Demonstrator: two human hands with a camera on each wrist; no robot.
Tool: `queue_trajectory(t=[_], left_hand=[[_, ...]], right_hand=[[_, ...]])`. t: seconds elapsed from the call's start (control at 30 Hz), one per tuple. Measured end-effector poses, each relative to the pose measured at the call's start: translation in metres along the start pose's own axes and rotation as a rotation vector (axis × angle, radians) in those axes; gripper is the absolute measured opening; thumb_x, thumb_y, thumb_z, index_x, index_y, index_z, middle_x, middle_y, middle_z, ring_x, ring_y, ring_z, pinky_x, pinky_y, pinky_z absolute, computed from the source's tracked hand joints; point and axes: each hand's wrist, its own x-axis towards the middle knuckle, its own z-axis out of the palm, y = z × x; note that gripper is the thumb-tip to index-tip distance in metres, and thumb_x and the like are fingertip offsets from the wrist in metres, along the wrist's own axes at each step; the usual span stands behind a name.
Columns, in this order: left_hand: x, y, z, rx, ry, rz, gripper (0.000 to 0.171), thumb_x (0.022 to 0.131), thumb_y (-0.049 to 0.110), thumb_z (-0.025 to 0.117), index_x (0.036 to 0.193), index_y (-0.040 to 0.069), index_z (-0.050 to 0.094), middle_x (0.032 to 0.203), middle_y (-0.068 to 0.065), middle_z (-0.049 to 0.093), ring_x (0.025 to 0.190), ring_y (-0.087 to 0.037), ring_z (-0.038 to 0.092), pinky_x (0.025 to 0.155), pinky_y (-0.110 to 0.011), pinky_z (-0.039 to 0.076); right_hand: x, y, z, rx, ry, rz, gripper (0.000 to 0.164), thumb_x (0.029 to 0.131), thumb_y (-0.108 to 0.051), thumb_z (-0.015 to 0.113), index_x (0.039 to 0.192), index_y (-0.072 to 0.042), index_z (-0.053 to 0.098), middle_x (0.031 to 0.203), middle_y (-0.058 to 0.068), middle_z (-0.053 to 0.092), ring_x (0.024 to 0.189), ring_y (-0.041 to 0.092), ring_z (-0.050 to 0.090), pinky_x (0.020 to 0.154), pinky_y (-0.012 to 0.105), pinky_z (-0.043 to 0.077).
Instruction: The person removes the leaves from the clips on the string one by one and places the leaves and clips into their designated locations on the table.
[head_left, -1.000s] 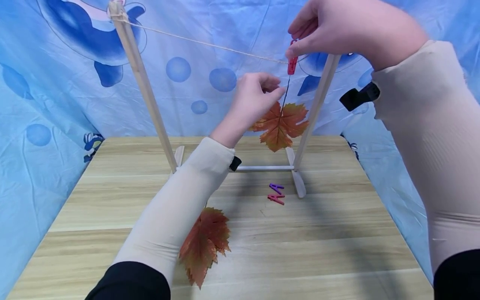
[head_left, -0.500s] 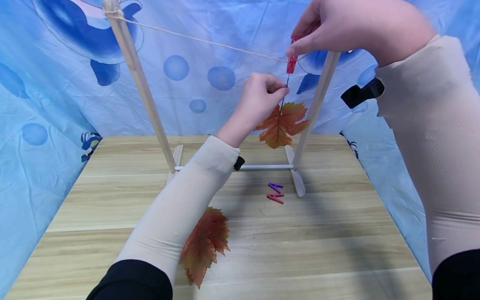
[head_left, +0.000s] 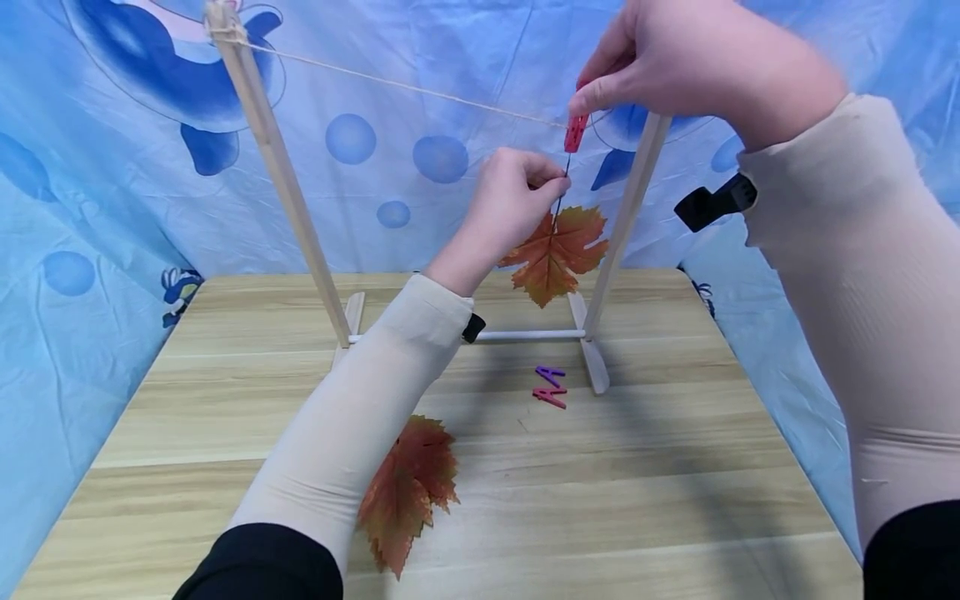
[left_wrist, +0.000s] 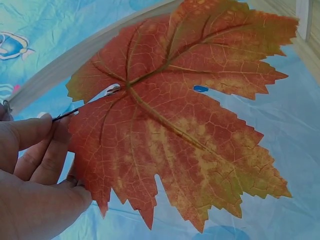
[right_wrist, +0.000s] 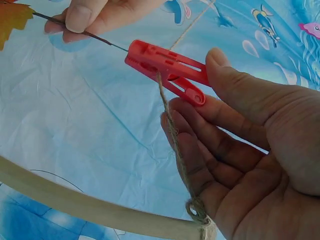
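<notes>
In the head view my right hand (head_left: pixel 690 71) is raised at the right part of a string (head_left: pixel 405 86). Its thumb and fingers pinch the handle ends of a red clothespin (right_wrist: pixel 162 62), which sits across the string. The thin tip of a dark leaf stem (right_wrist: pixel 102 40) meets the clothespin's nose. Lower and to the left, my left hand (head_left: pixel 517 187) pinches that stem between thumb and fingertips. From it hangs an orange-red artificial maple leaf (left_wrist: pixel 175 115), broad and toothed, filling much of the left wrist view.
Two wooden posts, left (head_left: pixel 277 158) and right (head_left: pixel 630 208), carry the string. A white rod (head_left: pixel 532 335) joins them low down. On the wooden table (head_left: pixel 637 517) lie a purple clothespin (head_left: pixel 551 374), a pinkish-red clothespin (head_left: pixel 551 395) and another maple leaf (head_left: pixel 416 487), partly behind my left forearm.
My left fingers have come together on the stem, where they were just beside it a second ago. Clothespin and leaf have shifted slightly left, and the clothespin leans more.
</notes>
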Motion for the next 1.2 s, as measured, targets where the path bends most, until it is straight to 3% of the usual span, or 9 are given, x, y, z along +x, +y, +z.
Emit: queue_trajectory(t=[0.23,0.43,0.77,0.93,1.07,1.2], left_hand=[[-0.002,0.002,-0.001,0.006,-0.009,0.016,0.014,0.099,0.015,0.069,0.1,0.007,0.081,0.088,0.001,0.072,0.076,-0.014,0.058,0.07,-0.026,0.046],[-0.008,0.001,-0.002,0.0,-0.006,0.038,0.013,0.099,0.015,0.069,0.098,0.007,0.08,0.087,-0.002,0.073,0.073,-0.014,0.058,0.069,-0.026,0.046],[-0.02,-0.006,-0.006,-0.024,0.001,0.037,0.013,0.099,0.014,0.07,0.099,0.006,0.08,0.089,0.0,0.073,0.075,-0.012,0.06,0.069,-0.025,0.048],[-0.028,-0.012,-0.009,-0.019,-0.007,0.02,0.013,0.099,0.014,0.07,0.1,0.007,0.081,0.09,0.0,0.075,0.075,-0.01,0.061,0.069,-0.026,0.049],[-0.036,-0.017,-0.014,-0.012,-0.009,0.014,0.014,0.099,0.015,0.07,0.099,0.008,0.081,0.088,0.001,0.074,0.075,-0.01,0.062,0.068,-0.027,0.05],[-0.047,-0.023,-0.019,-0.009,-0.012,-0.003,0.012,0.098,0.014,0.071,0.098,0.007,0.081,0.087,0.002,0.073,0.075,-0.011,0.063,0.068,-0.029,0.05]], right_hand=[[-0.003,-0.001,0.002,0.019,0.056,0.015,0.048,0.102,-0.045,0.056,0.129,-0.008,0.072,0.116,0.018,0.069,0.092,0.028,0.057,0.08,0.03,0.053],[-0.004,-0.001,0.001,0.037,0.115,0.028,0.048,0.103,-0.045,0.055,0.131,-0.01,0.071,0.121,0.016,0.068,0.093,0.027,0.057,0.089,0.043,0.054],[-0.005,0.005,-0.008,0.102,0.184,0.042,0.048,0.101,-0.05,0.056,0.127,-0.014,0.074,0.117,0.01,0.067,0.094,0.024,0.051,0.074,0.028,0.046],[-0.004,0.009,-0.013,0.082,0.214,0.047,0.05,0.101,-0.05,0.054,0.133,-0.015,0.07,0.123,0.011,0.064,0.092,0.022,0.049,0.074,0.027,0.044],[-0.004,0.01,-0.015,0.051,0.259,0.051,0.051,0.101,-0.051,0.055,0.136,-0.017,0.067,0.128,0.012,0.059,0.098,0.024,0.047,0.086,0.033,0.049],[-0.008,0.01,-0.015,0.067,0.295,0.045,0.047,0.1,-0.05,0.057,0.131,-0.017,0.07,0.12,0.009,0.06,0.095,0.021,0.045,0.084,0.029,0.044]])
